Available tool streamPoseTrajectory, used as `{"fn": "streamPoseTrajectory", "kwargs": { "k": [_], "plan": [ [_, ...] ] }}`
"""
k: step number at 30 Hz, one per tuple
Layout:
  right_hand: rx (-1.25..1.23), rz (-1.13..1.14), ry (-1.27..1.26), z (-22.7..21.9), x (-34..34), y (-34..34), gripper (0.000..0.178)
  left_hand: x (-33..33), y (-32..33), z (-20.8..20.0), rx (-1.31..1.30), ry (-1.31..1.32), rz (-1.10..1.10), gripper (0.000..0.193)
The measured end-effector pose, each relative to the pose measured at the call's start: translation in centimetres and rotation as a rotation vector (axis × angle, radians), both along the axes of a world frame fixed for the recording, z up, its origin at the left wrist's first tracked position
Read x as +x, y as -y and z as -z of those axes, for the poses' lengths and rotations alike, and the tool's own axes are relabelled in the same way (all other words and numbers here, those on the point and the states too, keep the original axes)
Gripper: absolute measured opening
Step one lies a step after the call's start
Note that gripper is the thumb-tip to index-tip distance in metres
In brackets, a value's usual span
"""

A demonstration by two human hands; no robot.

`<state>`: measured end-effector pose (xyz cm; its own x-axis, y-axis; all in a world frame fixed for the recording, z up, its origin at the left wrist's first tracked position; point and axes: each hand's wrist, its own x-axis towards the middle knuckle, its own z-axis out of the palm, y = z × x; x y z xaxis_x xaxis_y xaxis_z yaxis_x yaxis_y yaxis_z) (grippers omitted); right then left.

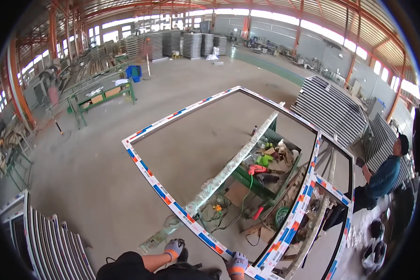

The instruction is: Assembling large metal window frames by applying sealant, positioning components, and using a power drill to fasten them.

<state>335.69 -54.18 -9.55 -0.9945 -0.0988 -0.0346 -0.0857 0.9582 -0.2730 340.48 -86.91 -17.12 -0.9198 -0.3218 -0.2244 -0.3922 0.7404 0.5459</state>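
Note:
A large window frame (159, 190), covered with white film printed in blue and orange, lies across supports in front of me. A mullion divides off its narrower right part. My right hand (237, 264), in a grey glove with an orange cuff, is closed over the frame's near edge, close to the bottom corner. My left hand (174, 249), gloved alike, is away from the frame, near my body. Its fingers look loosely curled with nothing visible in them. Beneath the frame, a support beam wrapped in clear film (228, 169) runs diagonally beside the left hand.
Under the frame, a green workbench (252, 183) holds a red power tool (258, 169) and scraps; a green cable hangs down. A co-worker (382, 175) stands at the right. Stacked profiles (329, 109) lie behind, and more frames (56, 242) lean at near left. A green table (105, 94) stands farther back.

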Motion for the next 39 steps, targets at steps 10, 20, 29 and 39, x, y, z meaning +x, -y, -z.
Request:
{"fn": "streamPoseTrajectory", "kwargs": {
  "k": [10,20,29,39],
  "plan": [
    [-0.002,-0.156,-0.196,-0.4,-1.2,0.3,0.029,-6.0,-4.5,4.6,0.776,-0.099,-0.613,0.055],
    [0.013,-0.216,-0.299,1.2,-1.4,-0.3,0.034,-11.6,-3.1,14.0,1.738,-0.026,-0.575,0.074],
    [-0.003,-0.114,-0.149,1.0,-0.7,0.0,0.039,-13.1,-2.5,13.6,1.825,-0.292,-0.772,0.068],
    [0.000,-0.093,0.026,-1.5,-1.7,0.9,0.045,-12.5,-2.8,10.4,1.868,-0.201,-0.794,0.073]
  ]
}}
